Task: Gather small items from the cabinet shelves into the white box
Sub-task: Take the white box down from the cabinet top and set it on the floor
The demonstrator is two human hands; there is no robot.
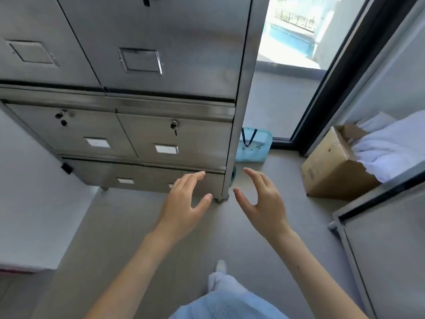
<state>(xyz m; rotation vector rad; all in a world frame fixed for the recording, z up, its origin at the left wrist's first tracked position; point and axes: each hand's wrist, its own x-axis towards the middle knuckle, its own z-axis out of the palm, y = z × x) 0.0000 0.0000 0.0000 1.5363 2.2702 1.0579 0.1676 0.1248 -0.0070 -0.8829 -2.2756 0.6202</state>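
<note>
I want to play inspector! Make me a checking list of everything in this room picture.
Surface: grey floor.
Job's things: steel cabinet, doors and drawers all closed, keys in drawer locks; white box, nothing seen for sure.
Clutter: light blue bag on the floor beside the cabinet; cardboard box holding white cloth.
Hands: left hand and right hand both open, holding nothing, low near the cabinet's corner.
Cables: nothing seen.
Surroundings: glass door with daylight; white surface at left, unclear what.
</note>
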